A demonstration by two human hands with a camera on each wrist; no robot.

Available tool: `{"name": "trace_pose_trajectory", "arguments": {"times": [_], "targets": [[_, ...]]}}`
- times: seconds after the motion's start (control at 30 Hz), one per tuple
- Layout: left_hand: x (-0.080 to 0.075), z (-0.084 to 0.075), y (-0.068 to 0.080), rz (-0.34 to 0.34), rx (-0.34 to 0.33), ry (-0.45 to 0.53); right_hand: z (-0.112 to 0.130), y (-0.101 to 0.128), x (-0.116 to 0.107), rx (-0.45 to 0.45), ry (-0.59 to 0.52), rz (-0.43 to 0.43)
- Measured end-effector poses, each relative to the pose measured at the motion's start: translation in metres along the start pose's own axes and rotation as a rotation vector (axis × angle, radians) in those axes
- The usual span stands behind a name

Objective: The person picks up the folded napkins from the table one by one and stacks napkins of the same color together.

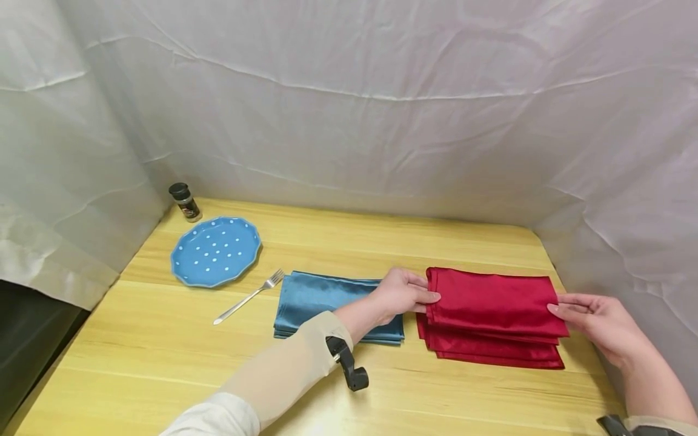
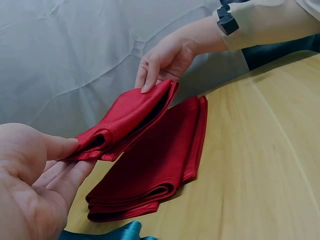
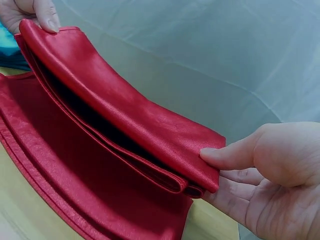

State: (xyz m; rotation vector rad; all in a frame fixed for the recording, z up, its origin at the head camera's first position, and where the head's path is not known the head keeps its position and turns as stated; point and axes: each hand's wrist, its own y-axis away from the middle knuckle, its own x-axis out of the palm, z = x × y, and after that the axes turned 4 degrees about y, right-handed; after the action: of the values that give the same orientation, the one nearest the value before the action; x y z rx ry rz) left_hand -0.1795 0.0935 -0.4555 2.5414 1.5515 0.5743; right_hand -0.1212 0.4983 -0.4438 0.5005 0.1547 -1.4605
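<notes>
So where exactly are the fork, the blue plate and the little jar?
fork [image 1: 248, 297]: head view, mid-handle.
blue plate [image 1: 215, 251]: head view, its dotted centre.
little jar [image 1: 185, 202]: head view, its body below the black lid.

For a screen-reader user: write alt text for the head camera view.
Two hands lift the top folded red napkin off a stack of red napkins on a wooden table, the left hand pinching its left edge and the right hand its right edge. Further left lie folded blue napkins, a fork, a blue dotted plate and a small dark-capped jar.
</notes>
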Motion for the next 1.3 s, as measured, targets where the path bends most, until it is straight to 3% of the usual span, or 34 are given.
{"name": "trace_pose_trajectory", "arguments": {"times": [0.13,0.37,0.77,0.93,1.13,1.3], "targets": [[0.001,0.004,0.002,0.001,-0.001,-0.001,-0.005,0.004,0.000,0.009,0.061,-0.007],[0.003,0.014,0.007,-0.006,-0.012,-0.006,-0.014,0.010,0.000,0.012,0.058,0.002],[0.009,0.026,0.014,-0.020,-0.039,-0.036,-0.028,0.017,0.003,0.056,0.150,0.008],[0.012,0.030,0.017,-0.025,-0.060,-0.033,-0.036,0.020,0.006,0.051,0.113,0.007],[0.012,0.034,0.018,-0.034,-0.065,-0.039,-0.042,0.020,0.009,0.038,-0.005,0.012],[0.012,0.034,0.018,-0.059,-0.092,-0.051,-0.043,0.018,0.012,0.056,-0.014,0.008]]}}
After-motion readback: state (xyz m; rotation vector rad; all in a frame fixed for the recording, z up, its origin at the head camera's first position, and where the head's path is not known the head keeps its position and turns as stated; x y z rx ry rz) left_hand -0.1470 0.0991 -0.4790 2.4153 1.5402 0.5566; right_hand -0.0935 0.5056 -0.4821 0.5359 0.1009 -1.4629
